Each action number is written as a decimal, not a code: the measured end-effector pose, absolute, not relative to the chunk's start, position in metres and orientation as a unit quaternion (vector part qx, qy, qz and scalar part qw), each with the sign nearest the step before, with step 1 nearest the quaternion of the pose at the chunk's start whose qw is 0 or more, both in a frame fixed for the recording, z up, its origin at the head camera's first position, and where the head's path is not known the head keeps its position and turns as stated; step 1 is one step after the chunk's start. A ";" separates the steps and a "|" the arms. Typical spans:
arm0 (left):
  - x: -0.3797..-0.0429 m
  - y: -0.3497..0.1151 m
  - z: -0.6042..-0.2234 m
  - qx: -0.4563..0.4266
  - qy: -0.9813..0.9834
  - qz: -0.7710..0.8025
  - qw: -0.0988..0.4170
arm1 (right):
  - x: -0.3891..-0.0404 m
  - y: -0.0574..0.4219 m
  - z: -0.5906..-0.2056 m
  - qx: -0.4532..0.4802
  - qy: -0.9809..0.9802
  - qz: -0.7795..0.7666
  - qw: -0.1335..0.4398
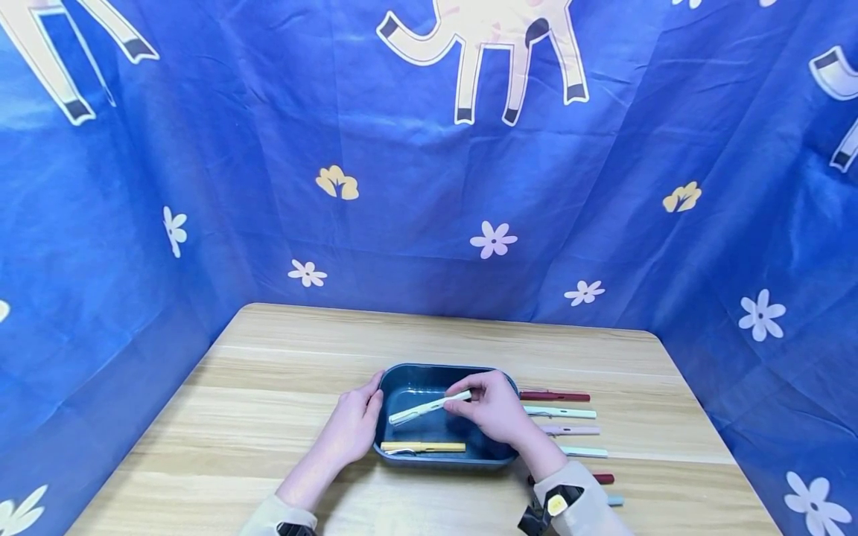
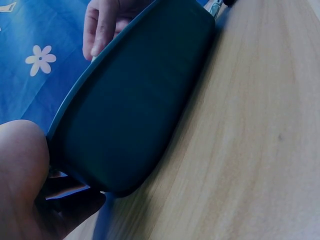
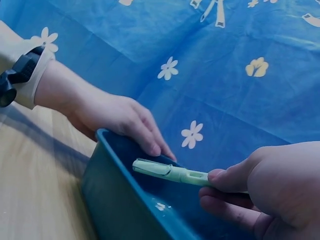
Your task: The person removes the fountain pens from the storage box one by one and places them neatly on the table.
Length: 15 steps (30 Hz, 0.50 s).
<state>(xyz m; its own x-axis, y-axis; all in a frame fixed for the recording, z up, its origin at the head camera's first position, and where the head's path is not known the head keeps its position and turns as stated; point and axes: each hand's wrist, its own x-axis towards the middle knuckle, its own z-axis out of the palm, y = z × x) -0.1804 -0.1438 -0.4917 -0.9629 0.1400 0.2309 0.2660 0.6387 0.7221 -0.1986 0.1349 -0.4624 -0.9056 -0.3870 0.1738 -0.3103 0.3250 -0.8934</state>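
Note:
A dark teal rectangular tray (image 1: 445, 463) stands on the table with a yellow pen (image 1: 429, 447) lying inside along its near wall. My left hand (image 1: 355, 420) grips the tray's left end, thumb at the rim and fingers around the outside. In the left wrist view, the tray's outer wall (image 2: 135, 100) fills the middle. My right hand (image 1: 492, 409) pinches a pale green pen (image 3: 167, 172) by one end between thumb and fingers. That pen slants over the tray's interior, its clip end pointing left. Whether it touches the tray cannot be told.
Right of the tray, several pens lie roughly parallel, among them a dark red pen (image 1: 563, 397), a pale green one (image 1: 570, 413) and a lilac one (image 1: 576, 430). My right forearm partly covers the nearest ones. Blue patterned curtains (image 1: 415, 246) surround the wooden table (image 1: 268, 372).

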 end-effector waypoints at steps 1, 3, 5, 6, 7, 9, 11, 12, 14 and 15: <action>-0.180 -0.144 -0.492 -0.112 -0.902 -0.410 0.077 | -0.199 0.136 -0.462 -0.213 0.811 -0.543 0.032; -0.181 -0.144 -0.492 -0.111 -0.901 -0.412 0.076 | -0.199 0.138 -0.460 -0.210 0.806 -0.553 0.031; -0.181 -0.144 -0.492 -0.110 -0.902 -0.411 0.076 | -0.198 0.141 -0.458 -0.209 0.800 -0.562 0.029; -0.181 -0.144 -0.492 -0.109 -0.902 -0.410 0.076 | -0.198 0.143 -0.457 -0.209 0.796 -0.567 0.029; -0.181 -0.144 -0.492 -0.109 -0.903 -0.409 0.077 | -0.198 0.144 -0.456 -0.210 0.794 -0.570 0.026; -0.181 -0.144 -0.492 -0.108 -0.904 -0.407 0.078 | -0.196 0.148 -0.453 -0.211 0.788 -0.578 0.021; -0.181 -0.144 -0.492 -0.108 -0.904 -0.406 0.077 | -0.194 0.152 -0.451 -0.213 0.781 -0.587 0.017; -0.181 -0.144 -0.492 -0.107 -0.904 -0.406 0.076 | -0.193 0.154 -0.449 -0.215 0.776 -0.592 0.017; -0.181 -0.144 -0.492 -0.107 -0.904 -0.407 0.076 | -0.190 0.159 -0.447 -0.216 0.770 -0.600 0.016; -0.181 -0.144 -0.492 -0.110 -0.904 -0.406 0.080 | -0.189 0.161 -0.446 -0.214 0.767 -0.605 0.017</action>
